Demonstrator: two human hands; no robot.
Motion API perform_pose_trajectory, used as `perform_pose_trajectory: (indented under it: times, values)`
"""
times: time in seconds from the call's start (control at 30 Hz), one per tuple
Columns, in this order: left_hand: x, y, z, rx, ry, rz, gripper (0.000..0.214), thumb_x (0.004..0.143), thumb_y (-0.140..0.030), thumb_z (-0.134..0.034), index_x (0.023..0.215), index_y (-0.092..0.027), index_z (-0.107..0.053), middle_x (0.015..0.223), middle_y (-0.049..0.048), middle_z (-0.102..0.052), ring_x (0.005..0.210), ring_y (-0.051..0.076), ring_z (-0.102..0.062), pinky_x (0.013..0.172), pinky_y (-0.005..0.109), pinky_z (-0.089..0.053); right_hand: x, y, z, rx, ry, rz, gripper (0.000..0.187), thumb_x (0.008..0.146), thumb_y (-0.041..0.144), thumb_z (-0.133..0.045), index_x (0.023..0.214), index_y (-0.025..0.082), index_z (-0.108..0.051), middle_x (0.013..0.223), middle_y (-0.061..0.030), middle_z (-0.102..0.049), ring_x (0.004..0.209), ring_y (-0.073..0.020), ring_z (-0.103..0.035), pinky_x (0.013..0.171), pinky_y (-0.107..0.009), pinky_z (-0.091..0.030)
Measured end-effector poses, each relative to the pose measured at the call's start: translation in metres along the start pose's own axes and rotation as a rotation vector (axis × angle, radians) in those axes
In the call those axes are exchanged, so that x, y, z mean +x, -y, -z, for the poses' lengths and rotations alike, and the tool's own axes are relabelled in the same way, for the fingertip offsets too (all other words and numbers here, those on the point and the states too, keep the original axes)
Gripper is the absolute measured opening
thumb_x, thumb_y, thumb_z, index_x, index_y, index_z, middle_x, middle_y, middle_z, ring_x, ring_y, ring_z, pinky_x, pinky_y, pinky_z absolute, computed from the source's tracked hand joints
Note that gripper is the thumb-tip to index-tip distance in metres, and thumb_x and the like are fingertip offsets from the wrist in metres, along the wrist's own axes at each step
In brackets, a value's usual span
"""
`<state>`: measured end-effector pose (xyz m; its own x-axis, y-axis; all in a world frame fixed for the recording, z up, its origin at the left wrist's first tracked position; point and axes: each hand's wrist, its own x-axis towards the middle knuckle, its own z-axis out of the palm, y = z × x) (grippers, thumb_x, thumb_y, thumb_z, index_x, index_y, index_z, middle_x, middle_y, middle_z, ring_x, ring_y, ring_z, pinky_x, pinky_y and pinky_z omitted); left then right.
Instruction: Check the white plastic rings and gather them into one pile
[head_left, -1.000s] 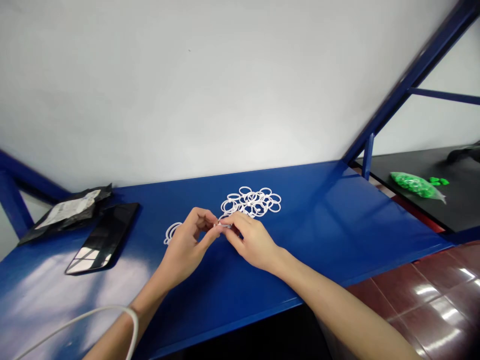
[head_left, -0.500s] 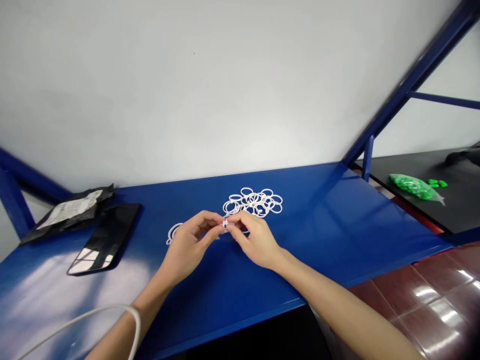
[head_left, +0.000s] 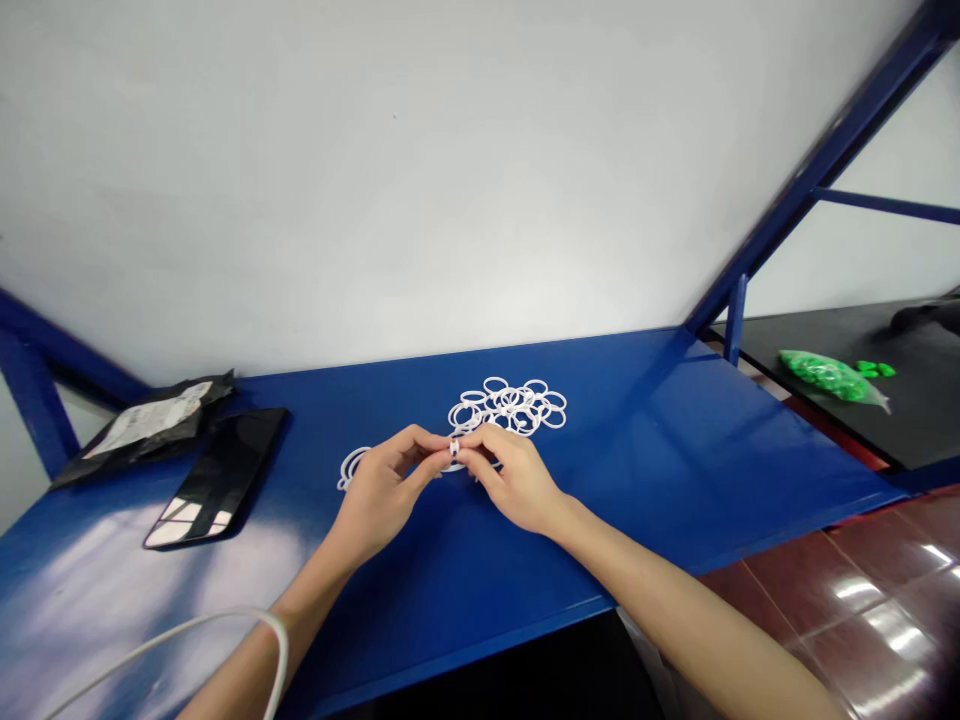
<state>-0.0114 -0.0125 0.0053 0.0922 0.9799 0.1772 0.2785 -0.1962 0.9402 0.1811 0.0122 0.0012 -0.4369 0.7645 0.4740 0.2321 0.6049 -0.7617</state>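
My left hand [head_left: 390, 487] and my right hand [head_left: 516, 478] meet over the blue table, thumbs and forefingers pinched. Between their fingertips is a small white plastic piece [head_left: 454, 449], gripped from both sides. It seems to be part of a white ring, whose shape is mostly hidden by the fingers. Just beyond my right hand lies a loose pile of white rings [head_left: 517, 400], several overlapping. A few more white rings [head_left: 351, 466] lie left of my left hand, partly covered by it.
A black phone-like slab [head_left: 217, 480] and a black labelled plastic package [head_left: 150, 425] lie at the left. A white cable [head_left: 180, 625] loops over my left forearm. Past the blue table [head_left: 637, 440], a clear bag of green pieces [head_left: 832, 375] rests on a black surface at the right.
Both hands keep their pinch on the small white piece and barely shift. The whole view has moved slightly; the rings lie as before.
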Motion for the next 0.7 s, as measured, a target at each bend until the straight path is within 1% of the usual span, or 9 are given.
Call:
perform_pose_trajectory:
  times: [0.1, 0.17, 0.37, 0.43, 0.5, 0.57, 0.63, 0.67, 0.7]
  values:
    - [0.0, 0.007, 0.0, 0.022, 0.007, -0.034, 0.019, 0.089, -0.039, -0.069, 0.089, -0.02, -0.07, 0.086, 0.0017, -0.074, 0.079, 0.017, -0.07, 0.075, 0.029, -0.056, -0.002, -0.005, 0.0, -0.047, 0.016, 0.076, 0.013, 0.103, 0.022, -0.054, 0.097, 0.021, -0.066, 0.091, -0.0024, -0.071, 0.082, -0.0155, -0.065, 0.077, -0.028, -0.05]
    - [0.0, 0.01, -0.001, 0.049, 0.004, -0.084, 0.015, 0.09, -0.034, -0.068, 0.085, -0.02, -0.07, 0.084, 0.0012, -0.074, 0.078, 0.017, -0.07, 0.075, 0.028, -0.055, -0.004, -0.008, 0.0, -0.083, 0.031, 0.106, 0.013, 0.103, 0.022, -0.054, 0.098, 0.021, -0.066, 0.091, -0.0028, -0.07, 0.082, -0.0158, -0.065, 0.077, -0.028, -0.05]
    - [-0.002, 0.012, -0.009, 0.184, -0.046, -0.32, 0.016, 0.094, -0.025, -0.062, 0.079, -0.02, -0.067, 0.077, -0.0002, -0.071, 0.071, 0.014, -0.066, 0.069, 0.025, -0.051, -0.009, -0.011, 0.002, -0.254, 0.08, 0.184, 0.019, 0.105, 0.025, -0.05, 0.098, 0.02, -0.067, 0.083, -0.0029, -0.067, 0.076, -0.016, -0.062, 0.07, -0.027, -0.049]
    - [0.0, 0.01, -0.007, 0.236, -0.023, -0.375, 0.017, 0.095, -0.026, -0.061, 0.081, -0.021, -0.068, 0.08, 0.0004, -0.072, 0.074, 0.014, -0.067, 0.071, 0.025, -0.052, -0.008, -0.011, 0.002, -0.299, 0.073, 0.207, 0.019, 0.105, 0.025, -0.05, 0.099, 0.02, -0.067, 0.086, -0.0035, -0.069, 0.078, -0.0162, -0.064, 0.072, -0.027, -0.051]
    - [0.002, 0.006, 0.0, 0.375, -0.025, -0.396, 0.015, 0.096, -0.031, -0.06, 0.089, -0.022, -0.071, 0.091, 0.0026, -0.074, 0.084, 0.017, -0.069, 0.079, 0.028, -0.053, -0.005, -0.012, 0.003, -0.344, 0.034, 0.215, 0.016, 0.105, 0.025, -0.052, 0.101, 0.02, -0.067, 0.091, -0.0043, -0.072, 0.084, -0.0166, -0.067, 0.076, -0.028, -0.053]
    - [0.006, 0.003, 0.013, 0.65, -0.106, -0.338, 0.02, 0.096, -0.037, -0.059, 0.098, -0.024, -0.073, 0.103, 0.0061, -0.074, 0.098, 0.023, -0.068, 0.087, 0.034, -0.052, -0.002, -0.015, 0.006, -0.421, -0.023, 0.198, 0.016, 0.104, 0.028, -0.054, 0.101, 0.02, -0.068, 0.095, -0.0048, -0.073, 0.089, -0.0176, -0.068, 0.08, -0.029, -0.054]
    - [0.008, 0.001, 0.03, 0.997, -0.217, -0.152, 0.029, 0.096, -0.044, -0.056, 0.103, -0.021, -0.072, 0.103, 0.0109, -0.073, 0.103, 0.031, -0.065, 0.087, 0.041, -0.05, 0.002, -0.019, 0.01, -0.54, -0.065, 0.146, 0.016, 0.104, 0.028, -0.055, 0.101, 0.02, -0.069, 0.098, -0.0062, -0.073, 0.093, -0.0198, -0.069, 0.079, -0.031, -0.055]
    - [0.009, 0.001, 0.037, 1.128, -0.205, -0.039, 0.034, 0.095, -0.049, -0.055, 0.101, -0.019, -0.071, 0.1, 0.0128, -0.073, 0.103, 0.035, -0.064, 0.084, 0.043, -0.049, 0.003, -0.022, 0.013, -0.605, -0.072, 0.106, 0.016, 0.103, 0.027, -0.056, 0.103, 0.02, -0.07, 0.102, -0.0074, -0.072, 0.095, -0.0212, -0.068, 0.077, -0.032, -0.055]
    - [0.01, 0.002, 0.044, 1.214, -0.158, 0.06, 0.037, 0.094, -0.051, -0.055, 0.098, -0.018, -0.07, 0.096, 0.0137, -0.074, 0.102, 0.037, -0.063, 0.082, 0.044, -0.048, 0.004, -0.025, 0.015, -0.666, -0.073, 0.063, 0.016, 0.102, 0.026, -0.056, 0.105, 0.019, -0.07, 0.106, -0.0088, -0.072, 0.097, -0.0227, -0.068, 0.075, -0.032, -0.056]
